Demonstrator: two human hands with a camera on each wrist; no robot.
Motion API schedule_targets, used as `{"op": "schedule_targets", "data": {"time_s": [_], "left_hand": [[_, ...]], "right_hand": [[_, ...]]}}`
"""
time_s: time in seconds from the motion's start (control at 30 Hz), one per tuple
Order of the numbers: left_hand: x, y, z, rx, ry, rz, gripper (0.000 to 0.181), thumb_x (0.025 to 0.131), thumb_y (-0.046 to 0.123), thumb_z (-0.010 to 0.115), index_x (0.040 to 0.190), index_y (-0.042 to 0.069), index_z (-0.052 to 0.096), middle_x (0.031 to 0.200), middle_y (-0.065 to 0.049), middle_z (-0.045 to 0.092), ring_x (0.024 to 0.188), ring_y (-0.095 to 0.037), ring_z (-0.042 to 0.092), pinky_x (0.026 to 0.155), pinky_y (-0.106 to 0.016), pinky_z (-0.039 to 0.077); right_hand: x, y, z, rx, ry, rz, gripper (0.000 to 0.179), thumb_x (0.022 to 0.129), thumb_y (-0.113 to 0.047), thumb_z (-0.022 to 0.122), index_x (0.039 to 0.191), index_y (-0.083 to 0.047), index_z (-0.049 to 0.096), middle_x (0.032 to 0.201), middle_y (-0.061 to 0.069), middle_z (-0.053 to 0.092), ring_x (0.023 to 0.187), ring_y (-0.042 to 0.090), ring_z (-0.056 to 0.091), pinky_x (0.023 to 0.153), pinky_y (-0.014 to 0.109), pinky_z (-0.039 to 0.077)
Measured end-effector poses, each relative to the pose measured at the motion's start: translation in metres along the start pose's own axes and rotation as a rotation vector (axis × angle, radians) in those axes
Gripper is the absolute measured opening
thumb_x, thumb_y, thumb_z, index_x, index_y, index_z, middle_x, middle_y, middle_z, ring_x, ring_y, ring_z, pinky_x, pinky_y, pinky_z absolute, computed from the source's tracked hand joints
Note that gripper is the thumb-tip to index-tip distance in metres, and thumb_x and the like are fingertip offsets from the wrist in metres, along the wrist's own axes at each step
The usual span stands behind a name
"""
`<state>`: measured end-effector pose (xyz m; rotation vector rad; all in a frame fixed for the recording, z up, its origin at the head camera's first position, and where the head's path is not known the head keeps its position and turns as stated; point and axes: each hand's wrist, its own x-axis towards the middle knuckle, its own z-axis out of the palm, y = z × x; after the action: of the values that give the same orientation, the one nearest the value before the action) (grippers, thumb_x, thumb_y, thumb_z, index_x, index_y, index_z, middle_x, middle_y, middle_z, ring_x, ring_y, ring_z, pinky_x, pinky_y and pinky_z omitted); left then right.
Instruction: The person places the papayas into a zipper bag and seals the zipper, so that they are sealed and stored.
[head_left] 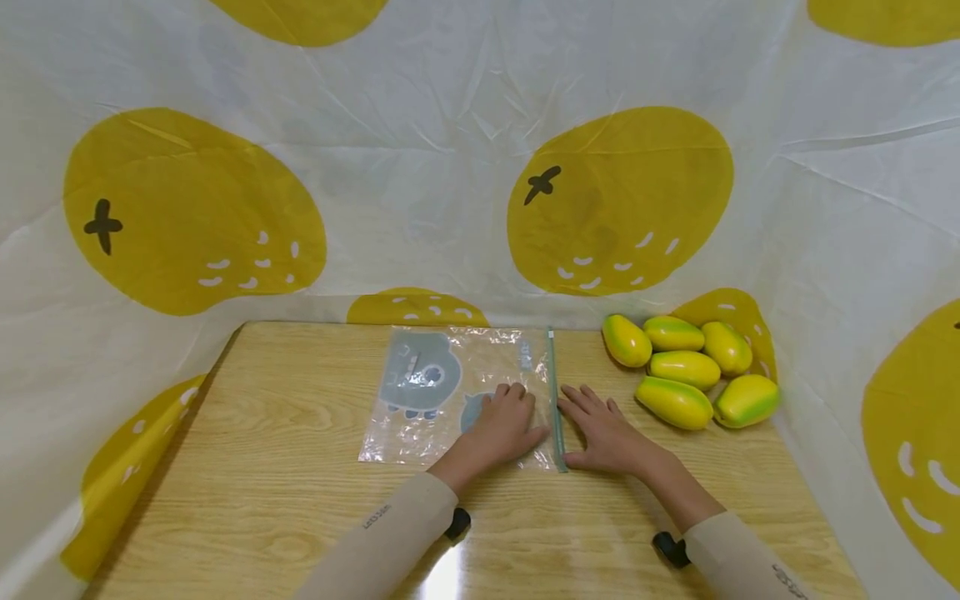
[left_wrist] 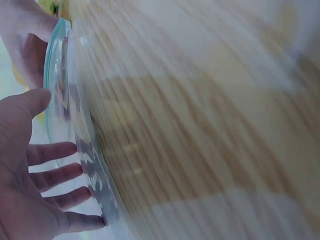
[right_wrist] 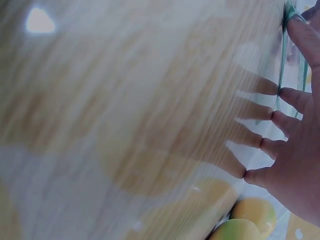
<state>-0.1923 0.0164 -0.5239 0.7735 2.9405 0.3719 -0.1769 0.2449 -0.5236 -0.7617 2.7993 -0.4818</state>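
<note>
A clear zip bag [head_left: 423,371] with blue-grey animal prints lies flat on the wooden table, its green zip strip [head_left: 554,375] on the right side. My left hand [head_left: 504,423] rests on the bag just left of that strip. Its fingers are spread, with fingertips down on the plastic, as the left wrist view shows. Right of the strip is my right hand [head_left: 606,433], fingers extended and fingertips on the tabletop. In the right wrist view, its thumb [right_wrist: 302,35] touches the green edge. Neither hand grips anything.
Several yellow-green mangoes [head_left: 684,369] sit together at the table's back right, beyond my right hand. A white cloth [head_left: 420,208] printed with large yellow fruit hangs behind and at both sides of the wooden table [head_left: 285,467].
</note>
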Motion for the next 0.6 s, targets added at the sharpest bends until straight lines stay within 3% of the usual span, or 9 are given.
{"op": "schedule_targets", "data": {"time_s": [0.33,0.6], "left_hand": [[0.009,0.008,0.003,-0.025,0.004,-0.111,0.070,0.097,0.066,0.056,0.136,0.008,0.063,0.142,-0.011,0.057,0.131,-0.033,0.051,0.103,-0.063,0.048],[0.013,0.014,0.004,-0.028,-0.009,-0.160,0.080,0.091,0.074,0.058,0.139,0.010,0.060,0.142,-0.009,0.055,0.132,-0.034,0.049,0.104,-0.065,0.046]], "right_hand": [[0.000,-0.004,0.000,0.000,0.005,-0.005,0.094,0.085,-0.052,0.080,0.156,-0.004,0.041,0.168,0.021,0.028,0.153,0.053,0.021,0.110,0.083,0.020],[0.000,-0.005,0.000,-0.017,0.010,-0.018,0.094,0.085,-0.053,0.079,0.155,-0.003,0.042,0.167,0.023,0.029,0.151,0.056,0.023,0.107,0.085,0.023]]}}
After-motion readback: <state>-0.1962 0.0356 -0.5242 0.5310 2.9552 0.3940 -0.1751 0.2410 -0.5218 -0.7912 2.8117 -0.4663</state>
